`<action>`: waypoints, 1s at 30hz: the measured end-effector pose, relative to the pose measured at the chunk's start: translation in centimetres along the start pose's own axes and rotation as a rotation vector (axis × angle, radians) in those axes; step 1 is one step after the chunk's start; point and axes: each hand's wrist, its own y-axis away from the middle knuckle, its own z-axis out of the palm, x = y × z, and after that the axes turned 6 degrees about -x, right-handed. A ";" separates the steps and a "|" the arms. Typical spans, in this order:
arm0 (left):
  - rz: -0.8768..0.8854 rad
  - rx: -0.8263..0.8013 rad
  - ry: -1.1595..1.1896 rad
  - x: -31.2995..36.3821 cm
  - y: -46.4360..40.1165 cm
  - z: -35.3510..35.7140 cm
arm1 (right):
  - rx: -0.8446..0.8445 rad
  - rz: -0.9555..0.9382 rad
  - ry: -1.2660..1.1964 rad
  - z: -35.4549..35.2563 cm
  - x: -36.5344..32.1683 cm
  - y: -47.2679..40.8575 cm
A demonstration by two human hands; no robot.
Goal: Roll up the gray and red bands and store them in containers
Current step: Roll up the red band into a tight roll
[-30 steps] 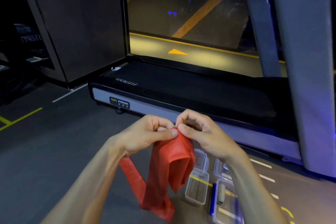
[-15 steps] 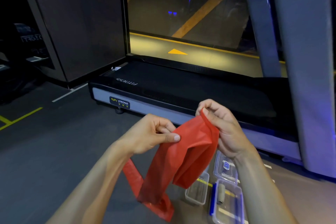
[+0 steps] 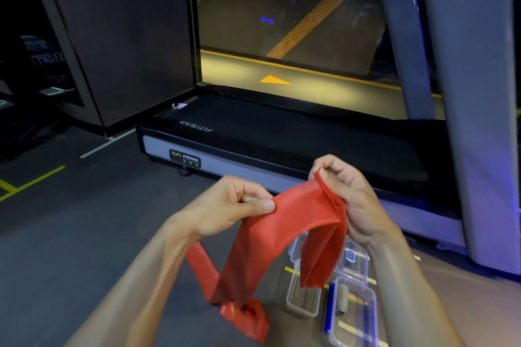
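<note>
Two hands hold one red band (image 3: pixel 284 222) in the air above the gym floor (image 3: pixel 84 248), near the treadmill (image 3: pixel 282 138). The left hand (image 3: pixel 225 205) pinches one edge between thumb and curled fingers; the right hand (image 3: pixel 346 191) pinches the opposite edge, stretching a short span flat between them, while the rest hangs down, its tail crumpled on the floor. The step in hand appears to be straightening the red band before rolling; the next move probably calls for tucking the held end over and winding it tightly. One gray band (image 3: pixel 342 300), already rolled, lies in one clear container (image 3: pixel 358 329) at near right. Two further clear containers (image 3: pixel 303 297) (image 3: pixel 352 259) are partly visible on the floor, just beside it.
</note>
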 end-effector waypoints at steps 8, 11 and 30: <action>-0.074 -0.063 -0.009 0.2 0.0 0.2 | -0.037 -0.001 0.147 0.0 0.0 0.1; -0.081 -0.077 0.079 0.2 0.0 0.2 | -0.044 -0.001 0.182 0.1 -0.1 0.1; -0.008 -0.015 0.193 -0.3 -0.3 -0.1 | -0.175 -0.022 0.295 4.5 1.9 -1.2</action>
